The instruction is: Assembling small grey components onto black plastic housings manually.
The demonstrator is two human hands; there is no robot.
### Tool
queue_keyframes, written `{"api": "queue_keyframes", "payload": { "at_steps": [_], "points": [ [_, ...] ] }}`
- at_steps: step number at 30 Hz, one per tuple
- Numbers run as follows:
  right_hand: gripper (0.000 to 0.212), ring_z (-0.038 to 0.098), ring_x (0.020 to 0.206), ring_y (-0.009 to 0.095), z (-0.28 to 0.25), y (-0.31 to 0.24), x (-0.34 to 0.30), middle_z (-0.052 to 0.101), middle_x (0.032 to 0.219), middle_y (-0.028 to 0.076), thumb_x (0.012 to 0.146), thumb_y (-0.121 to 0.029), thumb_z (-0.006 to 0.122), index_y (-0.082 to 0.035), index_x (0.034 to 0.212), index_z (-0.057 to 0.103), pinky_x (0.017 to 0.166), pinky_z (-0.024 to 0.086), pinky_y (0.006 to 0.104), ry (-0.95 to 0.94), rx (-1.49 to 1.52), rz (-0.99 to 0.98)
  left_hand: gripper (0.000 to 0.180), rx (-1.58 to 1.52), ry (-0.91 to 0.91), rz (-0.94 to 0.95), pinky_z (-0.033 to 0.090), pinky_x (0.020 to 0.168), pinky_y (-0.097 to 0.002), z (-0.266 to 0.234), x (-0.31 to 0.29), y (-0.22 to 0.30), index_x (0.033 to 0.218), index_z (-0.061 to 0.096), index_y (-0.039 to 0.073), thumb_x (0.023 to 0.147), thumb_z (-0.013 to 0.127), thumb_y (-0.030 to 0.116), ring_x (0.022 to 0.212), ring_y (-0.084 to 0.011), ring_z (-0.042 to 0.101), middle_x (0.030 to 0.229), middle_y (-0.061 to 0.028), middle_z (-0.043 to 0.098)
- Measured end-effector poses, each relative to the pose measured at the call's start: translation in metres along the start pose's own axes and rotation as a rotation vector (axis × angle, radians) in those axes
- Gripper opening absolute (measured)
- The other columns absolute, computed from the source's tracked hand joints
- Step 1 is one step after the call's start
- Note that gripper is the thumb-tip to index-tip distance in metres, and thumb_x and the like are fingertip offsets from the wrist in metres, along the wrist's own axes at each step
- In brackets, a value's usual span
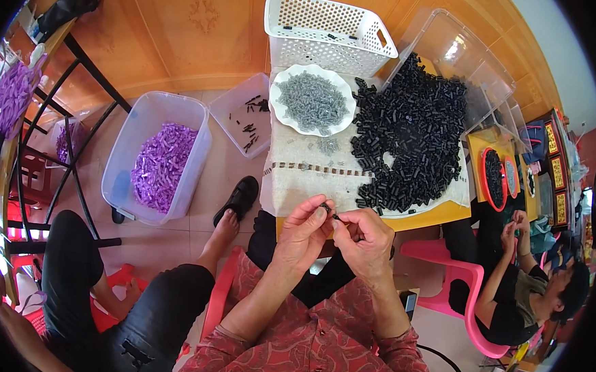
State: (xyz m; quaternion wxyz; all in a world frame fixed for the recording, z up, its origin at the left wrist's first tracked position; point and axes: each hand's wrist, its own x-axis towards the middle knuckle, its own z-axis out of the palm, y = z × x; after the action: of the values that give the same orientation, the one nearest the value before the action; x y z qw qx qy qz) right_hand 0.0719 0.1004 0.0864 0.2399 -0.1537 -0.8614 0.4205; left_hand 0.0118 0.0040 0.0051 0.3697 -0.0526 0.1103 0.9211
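While both forearms come up from the lower edge in red patterned sleeves, the left hand [303, 228] and the right hand [365, 236] meet just in front of the near edge of the small table [419, 221], fingertips drawn together on a small black tube piece [328, 208]. The left thumb and forefinger pinch it at its upper end, and the right fingertips close on its other end, so both hands are pressed to the same part; whether a second, smaller piece sits between them is too small to tell. To do this well, I judge the piece should be kept level and pinched close to its ends, with both wrists steadied over the table's edge so a slip lands on the pale cloth [305, 179] rather than the floor. Just beyond the hands lies a large heap of black tube pieces [410, 135] on the right half of the cloth. Left of it stands a white scalloped plate [280, 113] heaped with small grey parts [312, 99], a few strays beside it. Behind these stand a white perforated basket [328, 34] and a clear plastic bin [456, 49]. On the floor to the left sit a clear tub [126, 148] of purple pieces [163, 164] and a smaller tray [231, 110] with a few black bits.
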Motion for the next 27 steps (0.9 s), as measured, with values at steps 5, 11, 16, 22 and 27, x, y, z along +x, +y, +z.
{"api": "queue_keyframes", "payload": {
  "at_steps": [5,11,16,22,27],
  "points": [
    [0.009,0.065,0.059,0.013,0.0034,0.0051,-0.0006,0.063,0.074,0.009,0.076,0.002,0.07,0.001,0.082,0.064,0.049,0.051,0.0243,0.028,-0.002,0.02,0.025,0.041,-0.031,0.014,0.05,0.088,-0.0296,-0.002,0.0013,-0.0008,0.116,0.061,0.005,0.091,0.058,0.0,0.099,-0.0156,0.06,0.112,-0.0093,0.064],
    [0.009,0.064,0.056,0.015,0.0035,0.008,-0.0007,0.062,0.071,0.009,0.074,0.001,0.07,0.0,0.081,0.063,0.047,0.048,0.0258,0.031,-0.025,0.028,0.025,0.111,-0.054,0.035,0.05,0.088,-0.0301,-0.0012,0.0006,-0.0014,0.115,0.062,0.005,0.091,0.058,-0.002,0.098,-0.0157,0.06,0.112,-0.0097,0.064],
    [0.009,0.063,0.055,0.015,0.0034,0.0082,-0.0009,0.062,0.071,0.009,0.074,0.001,0.07,0.0,0.079,0.063,0.048,0.049,0.026,0.029,-0.029,0.025,0.024,0.166,-0.051,0.061,0.05,0.089,-0.0303,-0.0026,-0.0002,-0.0028,0.113,0.063,0.003,0.091,0.058,-0.003,0.098,-0.0157,0.06,0.111,-0.0104,0.064],
    [0.009,0.063,0.054,0.014,0.0021,0.0078,-0.0032,0.061,0.071,0.009,0.074,0.001,0.071,0.0,0.079,0.063,0.047,0.05,0.0256,0.042,-0.033,0.007,0.022,0.305,-0.081,0.093,0.051,0.088,-0.0285,-0.0004,-0.0016,0.0,0.11,0.064,0.001,0.09,0.058,-0.005,0.098,-0.0154,0.061,0.108,-0.0115,0.065],
    [0.009,0.063,0.055,0.012,-0.002,0.0032,-0.0027,0.062,0.076,0.008,0.078,0.002,0.07,0.001,0.083,0.063,0.047,0.049,0.0236,-0.025,0.095,0.131,0.023,0.341,-0.105,0.108,0.051,0.088,-0.0294,-0.0078,0.0007,-0.0005,0.111,0.064,0.001,0.089,0.059,-0.005,0.098,-0.0162,0.061,0.109,-0.0118,0.065]
  ]
}}
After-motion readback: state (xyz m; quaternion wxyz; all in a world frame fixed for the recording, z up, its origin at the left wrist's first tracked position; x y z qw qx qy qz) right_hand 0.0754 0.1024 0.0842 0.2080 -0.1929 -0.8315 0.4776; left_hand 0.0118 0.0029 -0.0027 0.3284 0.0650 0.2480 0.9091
